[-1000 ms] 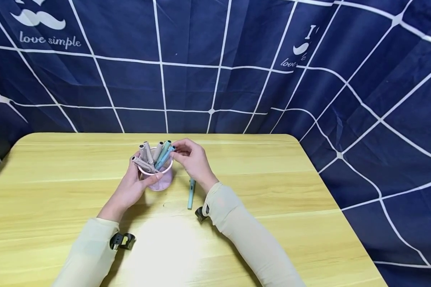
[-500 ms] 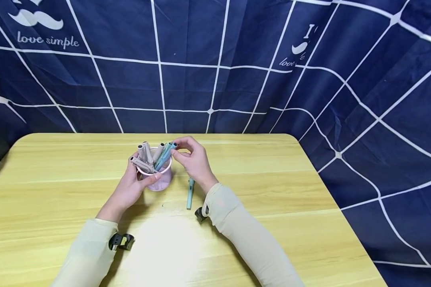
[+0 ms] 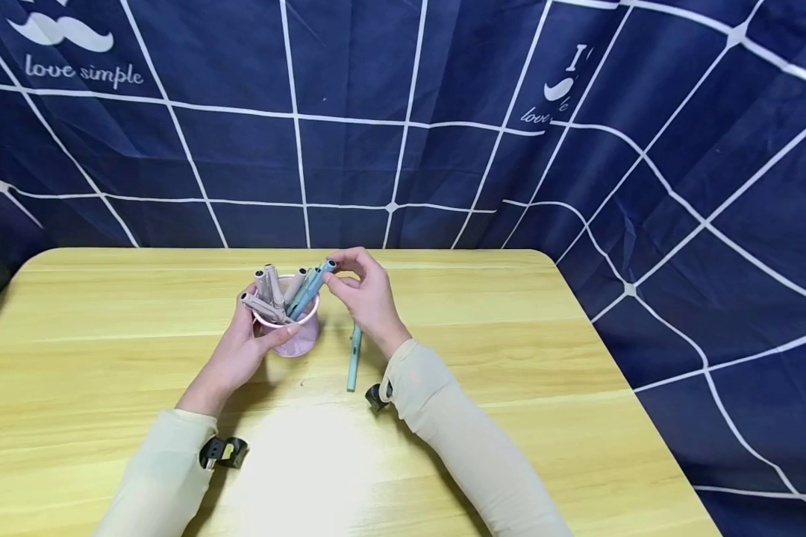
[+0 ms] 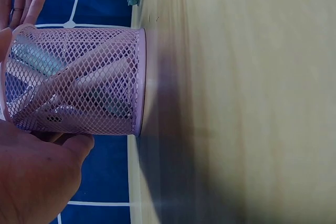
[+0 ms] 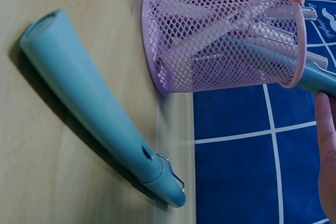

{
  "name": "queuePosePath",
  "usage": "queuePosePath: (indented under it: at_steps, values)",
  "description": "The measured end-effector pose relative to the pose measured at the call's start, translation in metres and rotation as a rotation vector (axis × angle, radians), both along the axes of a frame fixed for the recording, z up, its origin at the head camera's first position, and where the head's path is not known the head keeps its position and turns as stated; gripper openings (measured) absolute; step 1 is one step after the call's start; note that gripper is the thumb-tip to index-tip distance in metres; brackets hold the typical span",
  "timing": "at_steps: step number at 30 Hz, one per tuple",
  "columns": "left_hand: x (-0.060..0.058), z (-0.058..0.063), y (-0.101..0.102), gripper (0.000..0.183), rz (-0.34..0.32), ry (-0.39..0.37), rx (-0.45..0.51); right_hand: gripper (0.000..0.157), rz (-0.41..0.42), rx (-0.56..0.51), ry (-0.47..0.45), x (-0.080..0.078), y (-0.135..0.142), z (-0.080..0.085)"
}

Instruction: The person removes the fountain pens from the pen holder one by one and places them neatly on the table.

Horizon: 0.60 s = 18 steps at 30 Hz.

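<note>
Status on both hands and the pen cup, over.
Left hand grips pink mesh cup. Right hand pinches blue pen, lower end inside cup. Gray pens crowd alongside; loose teal pen lies on table.

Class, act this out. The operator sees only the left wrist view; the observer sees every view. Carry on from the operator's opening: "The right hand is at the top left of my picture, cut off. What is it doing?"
Observer: The right hand pinches a blue pen near its upper end; the lower part is inside the cup.

Operator: And the green bit at my top edge?

Observer: A teal pen, lying full length on the table; your view cuts it off.

Operator: Does anything else stick out of the cup?

Observer: Yes, several grey pens lean out of its top in the head view.
</note>
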State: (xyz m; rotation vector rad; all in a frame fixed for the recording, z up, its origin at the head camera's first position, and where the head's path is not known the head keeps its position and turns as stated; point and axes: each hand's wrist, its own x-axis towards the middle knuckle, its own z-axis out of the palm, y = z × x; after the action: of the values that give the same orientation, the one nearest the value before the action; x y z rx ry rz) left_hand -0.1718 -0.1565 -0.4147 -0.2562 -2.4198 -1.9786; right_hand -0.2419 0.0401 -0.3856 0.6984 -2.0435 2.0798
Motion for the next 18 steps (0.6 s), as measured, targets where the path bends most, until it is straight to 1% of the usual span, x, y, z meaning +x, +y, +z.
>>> queuePosePath:
  at_steps: [3, 9, 14, 18]
  values:
    - [-0.001, -0.002, 0.0, 0.086, 0.002, 0.006, -0.005, 0.023, -0.001, -0.016, 0.006, 0.0, 0.002, 0.003]
    - [-0.002, -0.003, -0.002, 0.084, -0.004, 0.019, -0.005, 0.023, -0.012, -0.064, 0.043, 0.002, 0.006, 0.017]
    - [-0.001, -0.002, -0.001, 0.084, -0.008, 0.015, 0.014, 0.024, -0.018, -0.1, 0.109, 0.007, 0.011, 0.028]
    - [0.0, -0.001, 0.0, 0.085, -0.003, 0.004, 0.018, 0.026, -0.001, -0.144, 0.16, 0.01, 0.015, 0.035]
